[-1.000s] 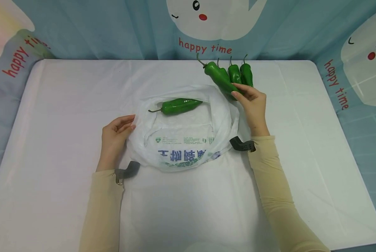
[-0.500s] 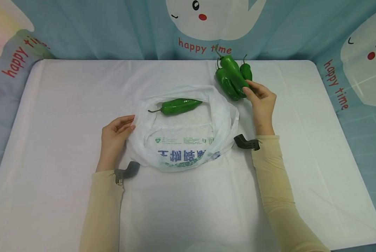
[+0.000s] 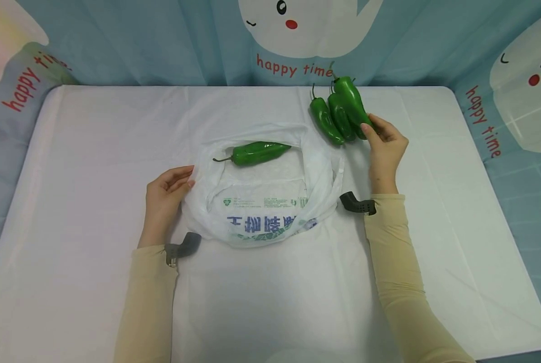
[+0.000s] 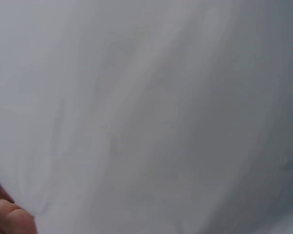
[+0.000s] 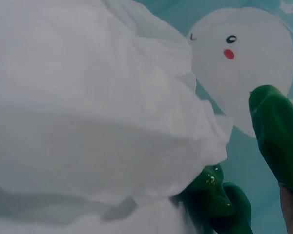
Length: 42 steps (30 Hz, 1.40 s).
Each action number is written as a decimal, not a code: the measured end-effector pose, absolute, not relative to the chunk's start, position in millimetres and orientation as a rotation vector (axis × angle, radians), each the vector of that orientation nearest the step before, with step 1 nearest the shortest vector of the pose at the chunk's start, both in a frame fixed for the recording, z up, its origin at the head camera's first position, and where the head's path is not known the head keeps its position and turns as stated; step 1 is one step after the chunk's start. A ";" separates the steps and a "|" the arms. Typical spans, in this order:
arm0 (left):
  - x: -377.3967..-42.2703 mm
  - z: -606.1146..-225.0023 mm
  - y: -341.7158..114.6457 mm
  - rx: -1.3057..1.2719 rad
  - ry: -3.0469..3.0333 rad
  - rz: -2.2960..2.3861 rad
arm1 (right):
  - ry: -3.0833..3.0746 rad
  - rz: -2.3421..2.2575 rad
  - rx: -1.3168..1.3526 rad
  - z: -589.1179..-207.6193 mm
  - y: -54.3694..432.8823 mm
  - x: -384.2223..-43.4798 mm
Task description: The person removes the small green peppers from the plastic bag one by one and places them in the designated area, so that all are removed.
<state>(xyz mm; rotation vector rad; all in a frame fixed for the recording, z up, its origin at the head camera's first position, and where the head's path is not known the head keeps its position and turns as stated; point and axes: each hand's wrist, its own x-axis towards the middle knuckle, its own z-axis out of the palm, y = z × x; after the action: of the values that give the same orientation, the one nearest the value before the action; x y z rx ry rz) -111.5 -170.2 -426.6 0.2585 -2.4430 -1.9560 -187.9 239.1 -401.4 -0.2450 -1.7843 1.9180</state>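
Observation:
A white plastic bag (image 3: 252,237) with printed lettering stands mouth up on the table. One green pepper (image 3: 257,153) lies inside it, near the far side. My left hand (image 3: 163,201) pinches the bag's left rim between thumb and fingers; in the left wrist view the bag's wall (image 4: 151,107) fills most of the frame. Beyond the bag's right side, my right hand (image 3: 386,151) holds another green pepper (image 3: 352,101) by its lower end, stem pointing away. Under and beside it lie more green peppers (image 3: 326,121), partly covered by the held one.
A white cloth (image 3: 93,131) covers the table. Blue curtains (image 3: 152,45) with cartoon prints hang along its far edge and sides. In the right wrist view, the bag's side (image 5: 112,97) hides part of the lying peppers (image 5: 215,200).
My right hand has moved right with the pepper, from beside the bag's far right corner to over the right end of the pepper row. Left hand and bag have stayed put.

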 end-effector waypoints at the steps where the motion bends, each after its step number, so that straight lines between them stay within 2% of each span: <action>1: -111.6 -426.6 -170.2 0.257 -2.442 -1.957 | -1.778 1.903 -0.255 -402.0 240.3 -188.2; 28: -113.0 -429.2 -171.0 0.262 -2.461 -1.935 | -1.718 1.803 -0.632 -423.4 278.8 -194.7; 42: -113.3 -429.8 -170.9 0.312 -2.460 -1.955 | -1.862 1.805 -0.667 -427.5 279.6 -195.7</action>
<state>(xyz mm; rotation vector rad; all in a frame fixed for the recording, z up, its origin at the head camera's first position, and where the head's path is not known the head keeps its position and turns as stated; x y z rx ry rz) -113.3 -170.9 -429.8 0.3122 -2.4603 -1.9551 -195.7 279.6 -427.5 -0.6671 -1.8624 1.8046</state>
